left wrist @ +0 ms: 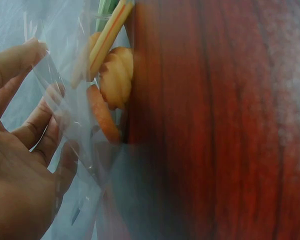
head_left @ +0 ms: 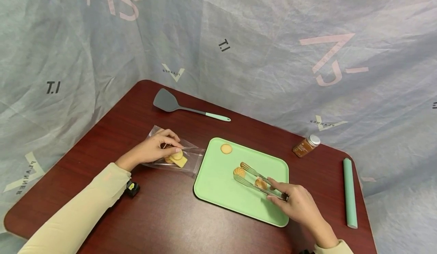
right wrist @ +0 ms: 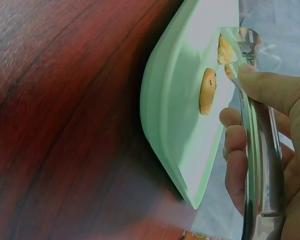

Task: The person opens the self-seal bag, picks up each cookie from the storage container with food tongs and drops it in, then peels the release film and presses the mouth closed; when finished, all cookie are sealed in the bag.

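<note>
In the head view my left hand pinches the edge of a clear plastic bag between thumb and fingers. Inside the bag are several cookies, round and rectangular, plus a ridged cookie seen from the left wrist. My right hand grips metal tongs over a green tray. A swirled cookie sits between the tong tips; whether both touch it I cannot tell. Between the tong arms shows a browner cookie on the tray. One flat round cookie lies near the far left corner.
A grey spatula with a pale green handle lies at the back of the dark red table. Beyond the tray stands a tilted-looking jar with a white lid. Along the right edge lies a long green roll.
</note>
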Available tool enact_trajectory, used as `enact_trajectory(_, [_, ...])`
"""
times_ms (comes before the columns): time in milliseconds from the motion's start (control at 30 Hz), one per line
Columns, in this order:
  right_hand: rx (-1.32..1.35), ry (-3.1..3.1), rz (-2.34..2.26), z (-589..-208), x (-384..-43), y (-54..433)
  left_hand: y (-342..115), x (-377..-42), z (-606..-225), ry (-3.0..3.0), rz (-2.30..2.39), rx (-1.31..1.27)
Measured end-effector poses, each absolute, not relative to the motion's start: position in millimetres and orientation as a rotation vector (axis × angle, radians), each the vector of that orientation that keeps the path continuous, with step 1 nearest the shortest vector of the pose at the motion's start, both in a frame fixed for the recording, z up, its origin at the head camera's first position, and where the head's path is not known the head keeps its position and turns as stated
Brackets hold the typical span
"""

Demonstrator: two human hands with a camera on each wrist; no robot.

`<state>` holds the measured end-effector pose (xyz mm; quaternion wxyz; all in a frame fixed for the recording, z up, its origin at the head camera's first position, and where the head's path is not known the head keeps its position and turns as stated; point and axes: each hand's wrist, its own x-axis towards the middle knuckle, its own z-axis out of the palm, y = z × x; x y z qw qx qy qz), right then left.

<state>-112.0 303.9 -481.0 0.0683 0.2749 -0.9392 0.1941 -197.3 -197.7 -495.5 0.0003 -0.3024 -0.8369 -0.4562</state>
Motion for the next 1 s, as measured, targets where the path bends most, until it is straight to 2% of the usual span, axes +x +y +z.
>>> enact_trajectory(567, [0.825, -2.852, 0.617, -483.7, -111.4, 302.3, -196.4, -198.9, -497.4, -2.646, -1.467, -0.943])
enact_trajectory(1000, [0.963, -2.752, 0.745, -480.3, -122.6, 280.2, -197.0, -197.3, -494.9, -2.65, -1.452, -0.938])
